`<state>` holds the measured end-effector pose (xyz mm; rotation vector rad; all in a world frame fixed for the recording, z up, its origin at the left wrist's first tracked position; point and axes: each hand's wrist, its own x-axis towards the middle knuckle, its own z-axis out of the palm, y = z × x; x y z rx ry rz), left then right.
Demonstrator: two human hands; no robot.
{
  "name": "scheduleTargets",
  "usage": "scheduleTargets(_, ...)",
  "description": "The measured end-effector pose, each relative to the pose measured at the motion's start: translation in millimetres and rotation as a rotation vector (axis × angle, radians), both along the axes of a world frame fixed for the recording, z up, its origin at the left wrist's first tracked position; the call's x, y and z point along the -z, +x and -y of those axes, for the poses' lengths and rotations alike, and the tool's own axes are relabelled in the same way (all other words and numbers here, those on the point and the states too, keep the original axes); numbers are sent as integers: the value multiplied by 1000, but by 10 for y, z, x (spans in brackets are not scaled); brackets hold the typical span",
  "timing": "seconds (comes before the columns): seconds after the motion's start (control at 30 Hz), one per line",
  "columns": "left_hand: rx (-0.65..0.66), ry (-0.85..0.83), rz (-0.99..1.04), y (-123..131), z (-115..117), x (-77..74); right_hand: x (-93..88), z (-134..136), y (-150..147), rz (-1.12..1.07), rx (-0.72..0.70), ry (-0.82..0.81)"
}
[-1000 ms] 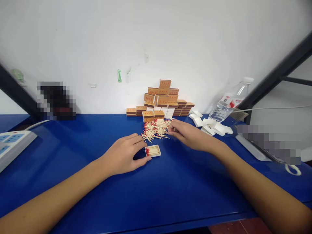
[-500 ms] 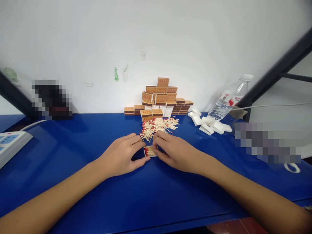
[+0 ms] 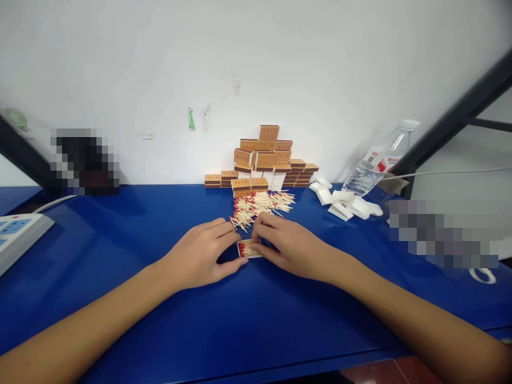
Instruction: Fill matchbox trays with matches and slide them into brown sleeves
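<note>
Beyond tray (image 3: 254, 256), loose matches (image 3: 262, 204), stacked matchboxes (image 3: 265, 160)

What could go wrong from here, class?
Spilling: the left hand and right hand crowd the small tray, so a nudge might tip out its matches.
Scattering: loose matches lie just beyond, where a hand could brush them.
Toppling: the stacked matchboxes rise in uneven tiers and may fall if bumped.

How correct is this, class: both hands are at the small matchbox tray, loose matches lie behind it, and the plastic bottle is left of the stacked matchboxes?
Not quite: the head view shows the plastic bottle right of the stacked matchboxes, not left. The left hand and right hand are at the small matchbox tray, loose matches behind it.
</note>
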<state>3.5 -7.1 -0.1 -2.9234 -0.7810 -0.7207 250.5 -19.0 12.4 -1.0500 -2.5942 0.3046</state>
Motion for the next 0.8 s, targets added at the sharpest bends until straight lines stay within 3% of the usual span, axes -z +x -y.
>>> scheduleTargets(0.8, -1, -3, 4, -5, -17, 24, -56, -11, 45, 10, -18, -83)
